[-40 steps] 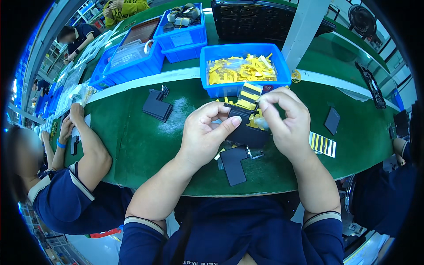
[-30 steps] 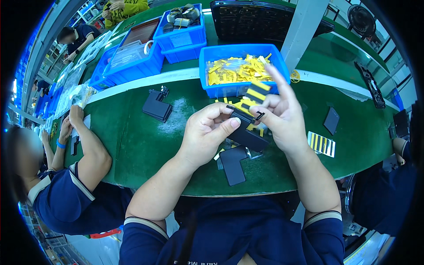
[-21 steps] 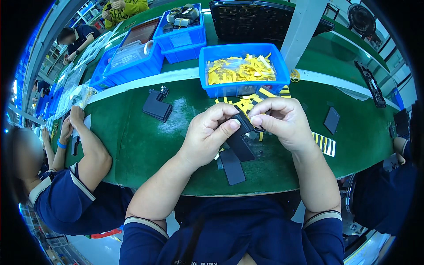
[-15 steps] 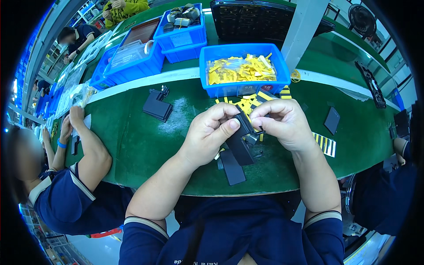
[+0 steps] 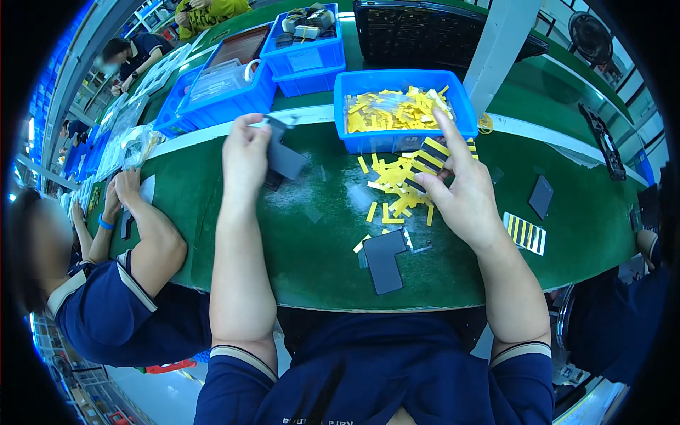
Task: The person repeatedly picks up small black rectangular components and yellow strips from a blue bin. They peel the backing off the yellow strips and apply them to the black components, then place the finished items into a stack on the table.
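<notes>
My left hand (image 5: 245, 157) is closed on a dark L-shaped part (image 5: 287, 163), smeared by motion. It hovers over or touches similar dark pieces (image 5: 272, 181), mostly hidden beneath it. My right hand (image 5: 465, 195) pinches a yellow-and-black striped sheet (image 5: 431, 157) between thumb and fingers, its index finger stretched out towards the blue bin. Around and below that sheet lie many loose yellow strips (image 5: 386, 175). Another dark L-shaped part (image 5: 384, 263) rests flat near the table's front edge, with small clear bits by its corner.
A blue bin (image 5: 345, 144) full of yellow strips stands ahead. Stacked blue boxes (image 5: 303, 83) are at the back left. To the right lie a second striped sheet (image 5: 525, 234) and a dark flat piece (image 5: 540, 197). A metal post (image 5: 496, 60) rises behind the bin. A co-worker (image 5: 117, 283) sits at left.
My hands have moved apart. The left has carried the dark part leftward and away to the other dark pieces; the right has let go of it and taken hold of the striped sheet.
</notes>
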